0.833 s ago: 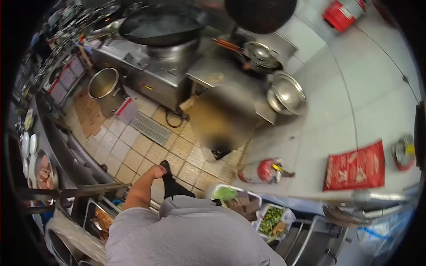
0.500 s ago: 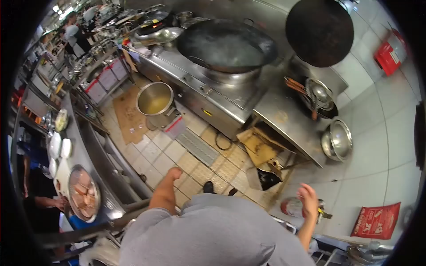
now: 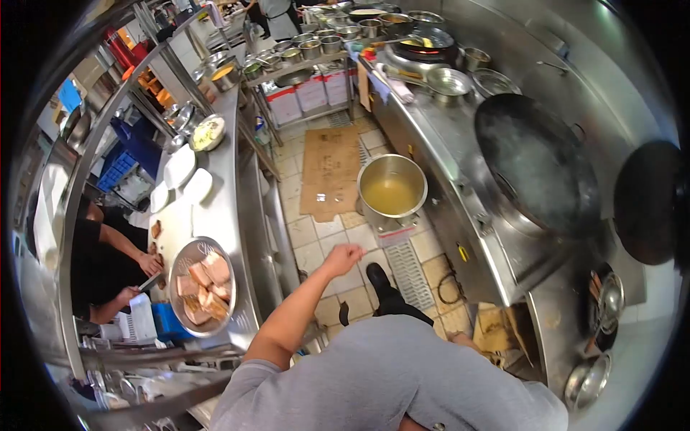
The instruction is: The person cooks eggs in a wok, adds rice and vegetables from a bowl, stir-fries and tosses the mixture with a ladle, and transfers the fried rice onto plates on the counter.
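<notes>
My left hand point(image 3: 345, 257) hangs in the air over the floor, fingers curled in with nothing visible in them. Nearest to it is a tall steel pot point(image 3: 392, 188) of yellowish liquid, standing apart from the hand. Of my right hand point(image 3: 458, 337), only a small patch of skin shows past the edge of my grey shirt; its fingers are hidden. To the left, a perforated steel colander point(image 3: 181, 316) of large pieces of meat point(image 3: 205, 287) sits on the steel counter point(image 3: 233, 151). My black shoe point(image 3: 376, 274) is on the tiled floor.
A large steaming wok point(image 3: 539, 165) sits on the range at right, beside a dark round lid point(image 3: 647, 201). Cardboard point(image 3: 329, 165) and a drain grate point(image 3: 408, 273) lie on the floor. Across the left counter, a co-worker's hands point(image 3: 140, 276) hold a knife over brown meat pieces.
My view has swung left, and I have stepped nearer the pot and the left counter. My left arm swings forward; my right hand, raised and open before, has dropped mostly behind my body.
</notes>
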`<state>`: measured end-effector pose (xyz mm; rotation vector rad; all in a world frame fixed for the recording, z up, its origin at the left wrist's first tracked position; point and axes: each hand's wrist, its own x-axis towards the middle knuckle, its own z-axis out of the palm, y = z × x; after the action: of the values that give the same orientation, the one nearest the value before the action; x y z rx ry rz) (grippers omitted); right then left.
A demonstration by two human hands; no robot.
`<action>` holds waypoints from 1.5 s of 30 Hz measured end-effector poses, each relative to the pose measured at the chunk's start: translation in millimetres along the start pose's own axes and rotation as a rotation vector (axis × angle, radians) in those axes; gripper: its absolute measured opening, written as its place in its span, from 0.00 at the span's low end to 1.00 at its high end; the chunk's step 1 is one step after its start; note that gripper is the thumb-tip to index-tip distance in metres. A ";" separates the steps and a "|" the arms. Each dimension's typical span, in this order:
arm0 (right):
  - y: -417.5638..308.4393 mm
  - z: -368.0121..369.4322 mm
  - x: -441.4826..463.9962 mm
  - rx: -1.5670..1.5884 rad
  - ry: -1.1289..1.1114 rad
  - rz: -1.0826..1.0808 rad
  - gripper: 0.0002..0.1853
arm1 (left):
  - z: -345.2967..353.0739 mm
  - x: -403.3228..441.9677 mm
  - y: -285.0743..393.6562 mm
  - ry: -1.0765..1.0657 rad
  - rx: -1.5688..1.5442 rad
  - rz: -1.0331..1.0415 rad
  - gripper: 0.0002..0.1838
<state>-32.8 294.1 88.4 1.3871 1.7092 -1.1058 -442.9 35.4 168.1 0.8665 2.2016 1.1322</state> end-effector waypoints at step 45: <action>-1046.3 -273.2 177.0 1.090 0.607 -0.479 0.28 | -485.5 692.2 -328.1 -0.302 0.152 -0.193 0.10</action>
<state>-1088.7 533.9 256.6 2.1690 1.9845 -2.2799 -1334.1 146.1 41.3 0.8074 2.0841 0.7008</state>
